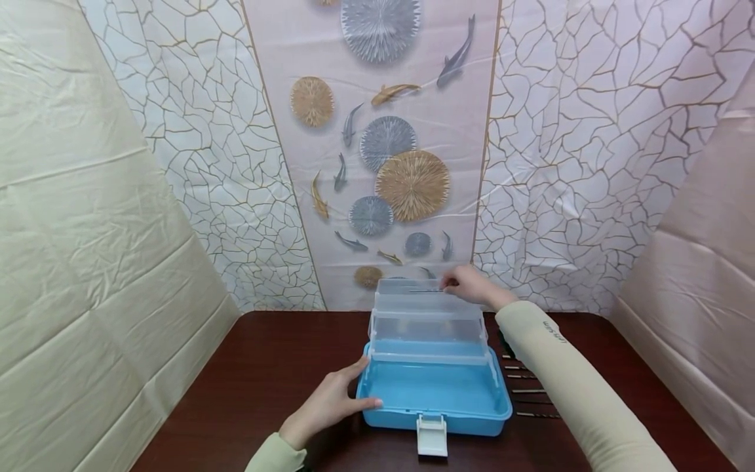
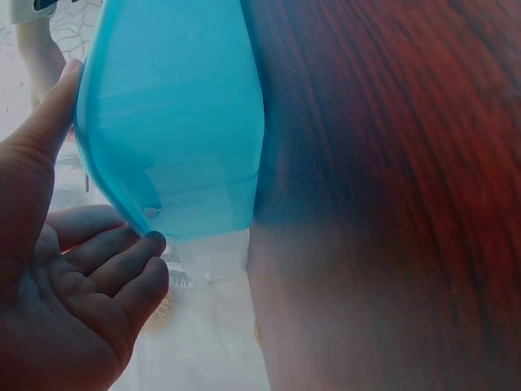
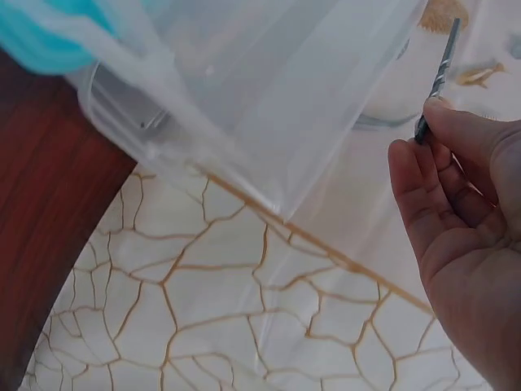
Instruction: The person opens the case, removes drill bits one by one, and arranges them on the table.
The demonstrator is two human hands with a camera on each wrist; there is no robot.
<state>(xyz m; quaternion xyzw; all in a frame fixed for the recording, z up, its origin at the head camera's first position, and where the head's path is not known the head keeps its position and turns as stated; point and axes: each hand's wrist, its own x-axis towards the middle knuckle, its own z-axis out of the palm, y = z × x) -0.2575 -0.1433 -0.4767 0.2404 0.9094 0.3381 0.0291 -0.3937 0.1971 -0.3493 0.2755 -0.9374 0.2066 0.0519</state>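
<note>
A blue toolbox [image 1: 466, 425] stands unfolded on the table, its tiered clear trays [image 1: 427, 328] raised at the back. My left hand [image 1: 330, 401] holds the box's left side, thumb over the front-left rim and fingers against the edge farther back. Over the topmost tray, my right hand [image 1: 474, 287] pinches a thin metal drill bit [image 3: 444, 69] between thumb and fingertips. The fluted shaft points left in the head view. Seen from the right wrist, a small dark piece [image 3: 153, 122] shows through a lower clear tray.
Several drill bits [image 1: 529, 391] lie in a column on the dark wooden table [image 1: 283, 347] right of the box, partly behind my right sleeve. A white latch [image 1: 432, 436] hangs from the box front. Patterned cloth [image 1: 566, 164] hangs behind the table.
</note>
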